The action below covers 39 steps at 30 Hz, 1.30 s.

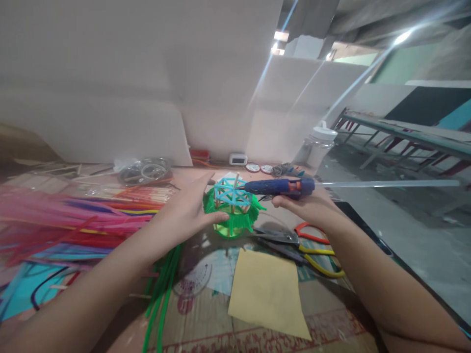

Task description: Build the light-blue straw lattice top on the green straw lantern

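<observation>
My left hand curves around the left side of a small round craft piece, its thumb across the front. The craft piece has a fuzzy green pipe-cleaner skirt and a light-blue lattice frame with small wooden sticks on top. In my right hand is a blue hot glue gun, held level, with a long clear glue stick out of its back. The gun's nozzle meets the blue lattice near an upright wooden stick; whether it touches is unclear.
Scissors with red and yellow handles lie right of the craft piece, behind a yellow paper sheet. Coloured pipe cleaners pile up at left, green ones nearer. A clear bottle and small white clock stand at the back.
</observation>
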{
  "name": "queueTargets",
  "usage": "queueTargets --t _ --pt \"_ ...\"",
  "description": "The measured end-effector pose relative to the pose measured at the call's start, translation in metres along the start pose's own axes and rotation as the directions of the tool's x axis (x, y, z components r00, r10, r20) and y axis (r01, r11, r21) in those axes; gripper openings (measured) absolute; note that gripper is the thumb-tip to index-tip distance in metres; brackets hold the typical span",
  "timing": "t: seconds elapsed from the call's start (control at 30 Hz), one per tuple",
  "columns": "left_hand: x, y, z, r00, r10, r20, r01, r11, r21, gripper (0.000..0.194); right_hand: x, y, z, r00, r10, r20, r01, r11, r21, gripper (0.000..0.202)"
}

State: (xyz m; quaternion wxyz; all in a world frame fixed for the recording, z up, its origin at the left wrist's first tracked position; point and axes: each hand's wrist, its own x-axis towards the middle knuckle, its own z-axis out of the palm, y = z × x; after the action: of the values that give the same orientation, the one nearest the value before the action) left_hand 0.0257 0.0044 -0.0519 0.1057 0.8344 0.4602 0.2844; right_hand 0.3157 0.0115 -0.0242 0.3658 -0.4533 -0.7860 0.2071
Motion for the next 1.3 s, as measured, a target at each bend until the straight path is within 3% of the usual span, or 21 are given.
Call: queueTargets --t 0.17,0.37,0.53,0.9,1.07,1.3 --pt "0.002 0.002 0.006 0.992 0.089 -0.084 -0.088 0.996 0.015 0.076 0.001 0.001 0.002 1.000 -0.026 0.012 0.026 0.998 0.054 0.041" --pt "0.001 0.002 0.014 0.989 0.085 -0.122 -0.077 0.995 0.069 0.075 0.000 0.000 0.004 1.000 -0.018 -0.004 0.018 0.998 0.062 0.041" --pt "0.001 0.001 0.016 0.989 0.095 -0.114 -0.084 0.992 0.097 0.074 0.002 0.000 0.005 1.000 -0.027 0.001 0.026 0.997 0.073 0.031" --pt "0.000 0.002 0.015 0.990 0.082 -0.110 -0.071 0.992 0.104 0.073 0.002 0.006 0.003 0.998 -0.024 0.053 0.020 0.998 0.062 0.032" --pt "0.000 0.002 0.014 0.991 0.090 -0.100 -0.080 0.992 0.097 0.072 0.003 0.010 0.003 1.000 -0.007 0.019 0.006 0.998 0.058 0.039" --pt "0.002 -0.006 0.019 0.996 0.071 -0.045 -0.072 0.997 -0.010 0.072 0.005 0.001 0.003 1.000 0.007 0.025 -0.010 0.994 0.105 0.032"
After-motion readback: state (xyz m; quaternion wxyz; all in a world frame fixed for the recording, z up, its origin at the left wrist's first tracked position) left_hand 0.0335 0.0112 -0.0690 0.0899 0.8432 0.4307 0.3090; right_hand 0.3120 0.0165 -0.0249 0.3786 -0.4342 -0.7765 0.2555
